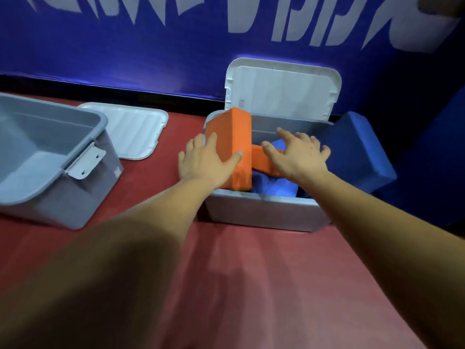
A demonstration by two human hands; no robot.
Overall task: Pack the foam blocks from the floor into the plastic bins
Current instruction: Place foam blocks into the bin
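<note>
Red floor (251,273), running back to a blue wall (125,59). Carries a grey bin (93,197) at left, with a white lid (136,132) lying flat just beside it on the right. Holds a second bin (259,212) near the middle, another lid (281,94) propped upright behind it. Bears a blue foam block (359,157) touching that bin's right side.

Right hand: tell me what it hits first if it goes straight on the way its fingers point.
Probably the far inner wall of the grey plastic bin, just past the fingertips of the right hand; the white plastic lid stands propped behind it. Depth is unclear.
</note>
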